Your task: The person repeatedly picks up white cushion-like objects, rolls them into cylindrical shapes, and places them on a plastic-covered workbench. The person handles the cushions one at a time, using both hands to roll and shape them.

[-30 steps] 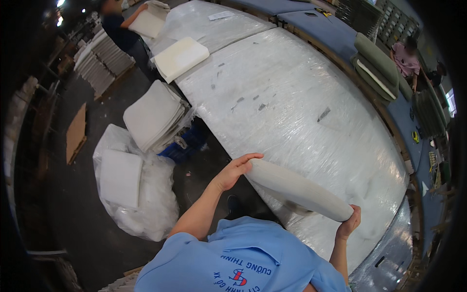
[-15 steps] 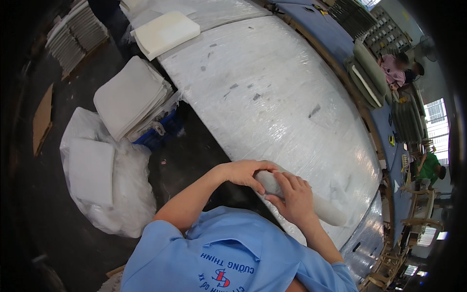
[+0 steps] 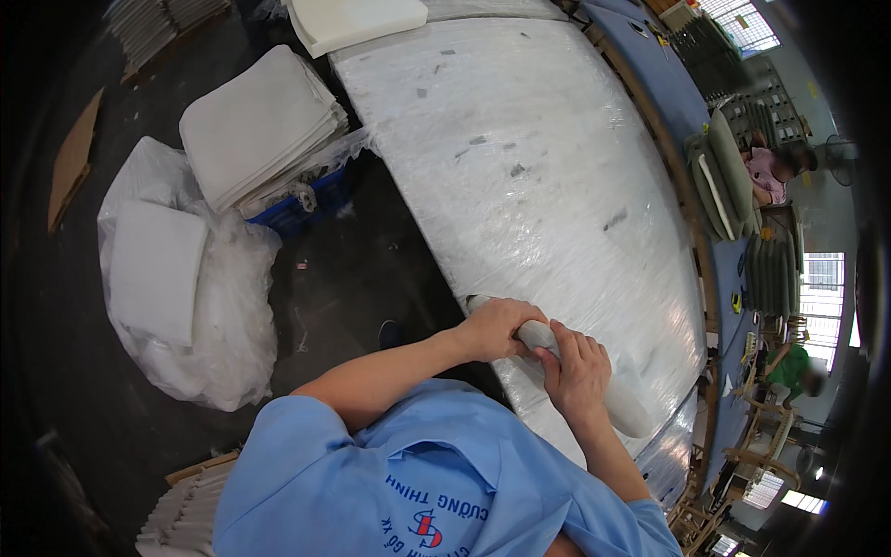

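A long, light grey padded roll [image 3: 538, 337] lies at the near edge of a table [image 3: 520, 223] wrapped in clear plastic film. Around its left part my left hand [image 3: 503, 329] is closed, and a short end pokes out past the knuckles. My right hand [image 3: 577, 369] grips the roll a little farther right, thumb on the near side and fingers over the top. A stretch of grey surface shows between the two hands. The roll's far right end [image 3: 627, 412] rests on the film beyond my right wrist.
Left of the table, white foam sheets [image 3: 255, 121] are stacked over a blue crate [image 3: 302, 204]. A clear plastic bag [image 3: 237, 306] carries a white pad [image 3: 158, 269]. A cream foam block [image 3: 357, 20] sits at the table's far end. Green cushions [image 3: 722, 176] and people are at right.
My left hand has shifted along the roll and now wraps over it, with an end showing beyond. My right hand keeps its grip. The whole view has shifted slightly.
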The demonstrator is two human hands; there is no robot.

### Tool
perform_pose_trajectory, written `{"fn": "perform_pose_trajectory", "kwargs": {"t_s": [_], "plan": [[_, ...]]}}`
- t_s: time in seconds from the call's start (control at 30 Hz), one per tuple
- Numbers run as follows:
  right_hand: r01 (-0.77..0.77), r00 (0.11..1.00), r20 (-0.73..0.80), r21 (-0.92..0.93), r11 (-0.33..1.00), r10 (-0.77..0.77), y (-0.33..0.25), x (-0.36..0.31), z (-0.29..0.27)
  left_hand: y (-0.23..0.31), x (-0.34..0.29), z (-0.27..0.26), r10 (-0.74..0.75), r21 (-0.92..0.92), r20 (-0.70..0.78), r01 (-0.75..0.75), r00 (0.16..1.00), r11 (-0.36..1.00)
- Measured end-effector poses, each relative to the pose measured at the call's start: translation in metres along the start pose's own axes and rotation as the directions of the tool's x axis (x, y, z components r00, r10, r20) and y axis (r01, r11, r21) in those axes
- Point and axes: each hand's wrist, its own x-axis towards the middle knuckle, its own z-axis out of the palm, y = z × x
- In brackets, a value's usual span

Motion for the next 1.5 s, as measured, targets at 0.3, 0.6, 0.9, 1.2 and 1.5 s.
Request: {"fn": "perform_pose_trajectory", "kwargs": {"t_s": [0.3,0.6,0.9,1.2,1.5], "plan": [[0.108,0.990,-0.107,0.149,0.983,-0.092,0.028,0.021,-0.018,0.019,0.015,-0.017,0.128,-0.068,0.082,-0.123,0.988,0.990],[-0.098,0.991,-0.064,0.264,0.959,0.119,0.042,0.035,-0.014,0.011,0.028,0.017,0.230,-0.015,-0.209,-0.239,0.950,0.971],[-0.067,0.981,0.193,0.166,0.984,0.034,0.089,-0.015,-0.049,0.037,0.035,0.021,0.440,0.129,-0.311,-0.422,0.842,0.898],[-0.080,0.964,0.262,0.119,0.990,0.047,0.120,-0.060,-0.052,-0.042,0.034,0.050,0.219,-0.167,-0.354,-0.291,0.909,0.942],[-0.105,0.967,0.246,0.139,0.985,0.069,0.124,-0.059,-0.051,-0.160,-0.001,0.050,-0.497,-0.165,-0.451,0.478,0.741,0.863]]}}
